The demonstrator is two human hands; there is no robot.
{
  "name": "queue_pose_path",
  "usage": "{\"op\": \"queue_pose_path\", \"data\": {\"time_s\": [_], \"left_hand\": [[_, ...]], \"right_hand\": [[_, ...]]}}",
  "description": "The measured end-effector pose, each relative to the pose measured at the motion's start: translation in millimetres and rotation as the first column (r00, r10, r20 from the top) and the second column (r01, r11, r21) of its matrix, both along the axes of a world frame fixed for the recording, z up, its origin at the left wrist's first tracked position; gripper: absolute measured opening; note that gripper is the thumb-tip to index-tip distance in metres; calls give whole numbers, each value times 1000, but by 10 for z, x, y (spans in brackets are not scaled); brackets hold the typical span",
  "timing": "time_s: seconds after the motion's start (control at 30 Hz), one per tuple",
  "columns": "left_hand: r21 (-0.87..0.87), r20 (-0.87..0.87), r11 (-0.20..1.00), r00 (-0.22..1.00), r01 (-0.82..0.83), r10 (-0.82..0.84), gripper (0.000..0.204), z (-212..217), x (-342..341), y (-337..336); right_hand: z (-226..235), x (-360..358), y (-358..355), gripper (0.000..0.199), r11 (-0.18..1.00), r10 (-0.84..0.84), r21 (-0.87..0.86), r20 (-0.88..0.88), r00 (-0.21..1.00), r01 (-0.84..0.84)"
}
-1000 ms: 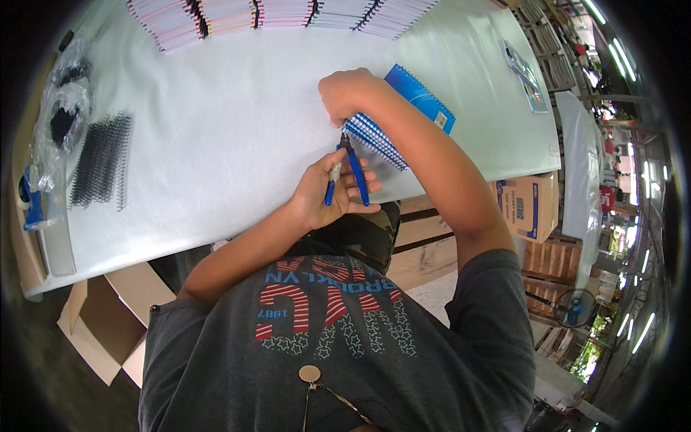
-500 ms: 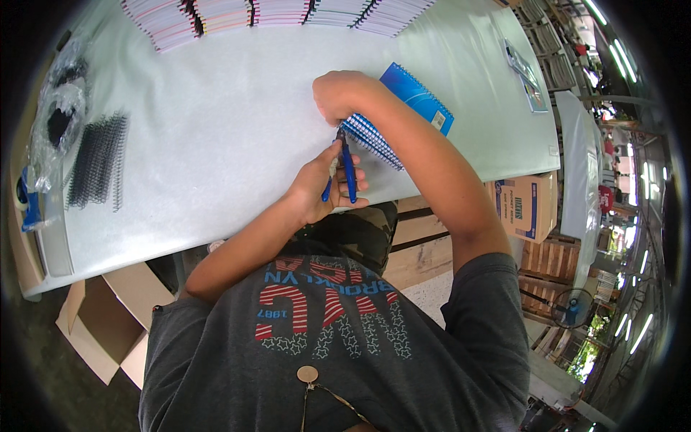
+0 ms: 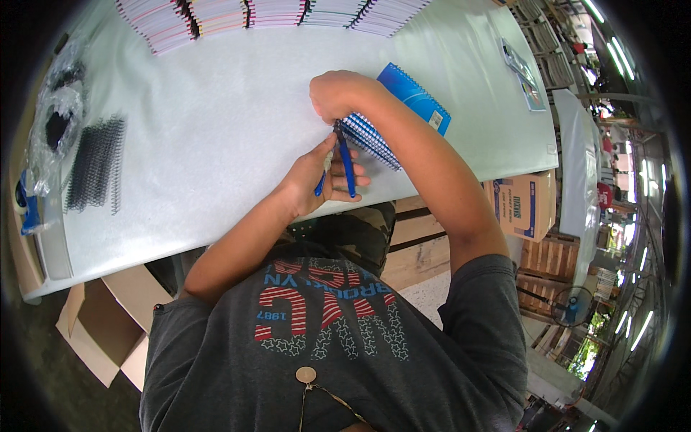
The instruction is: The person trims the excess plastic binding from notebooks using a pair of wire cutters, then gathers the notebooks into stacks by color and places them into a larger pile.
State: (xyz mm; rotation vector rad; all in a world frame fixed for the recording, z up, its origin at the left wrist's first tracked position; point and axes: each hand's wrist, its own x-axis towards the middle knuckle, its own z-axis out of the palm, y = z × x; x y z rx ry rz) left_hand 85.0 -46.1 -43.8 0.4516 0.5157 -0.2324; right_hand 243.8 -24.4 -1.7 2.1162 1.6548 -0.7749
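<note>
A blue spiral-bound notebook lies on the white table, its wire binding facing me. My left hand grips blue-handled pliers, whose tip meets the near-left end of the binding. My right hand is closed on that same corner of the notebook, fingers curled over the wire end. The pliers' jaws are hidden between both hands.
Rows of bound notebooks line the far edge. Loose black wire coils and plastic bags lie at the left. An open cardboard box sits on the floor at the left, another carton and wooden pallets at the right.
Both hands and the pliers have shifted slightly left along the notebook's binding; the grip stays the same.
</note>
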Motion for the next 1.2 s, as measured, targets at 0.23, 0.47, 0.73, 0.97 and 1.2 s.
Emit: {"op": "queue_pose_path", "data": {"time_s": [0.23, 0.47, 0.73, 0.97, 1.2], "left_hand": [[153, -12, 984, 995, 95, -94, 52, 8, -75, 1], [140, 31, 984, 993, 105, -111, 54, 95, -6, 74], [171, 10, 980, 994, 105, -108, 53, 26, -79, 81], [84, 55, 996, 997, 40, -45, 49, 134, -12, 70], [-2, 153, 997, 986, 73, -71, 48, -17, -58, 114]], "right_hand": [[38, 36, 4, 21, 999, -12, -36, -84, 996, 10], [26, 49, 18, 20, 998, -34, -46, -102, 994, 29], [-3, 100, 27, 19, 998, -46, -46, -122, 991, 40], [147, 49, 48, 20, 998, 36, -56, -73, 997, -40], [157, 85, 32, 18, 996, 0, -90, -40, 999, -4]]}}
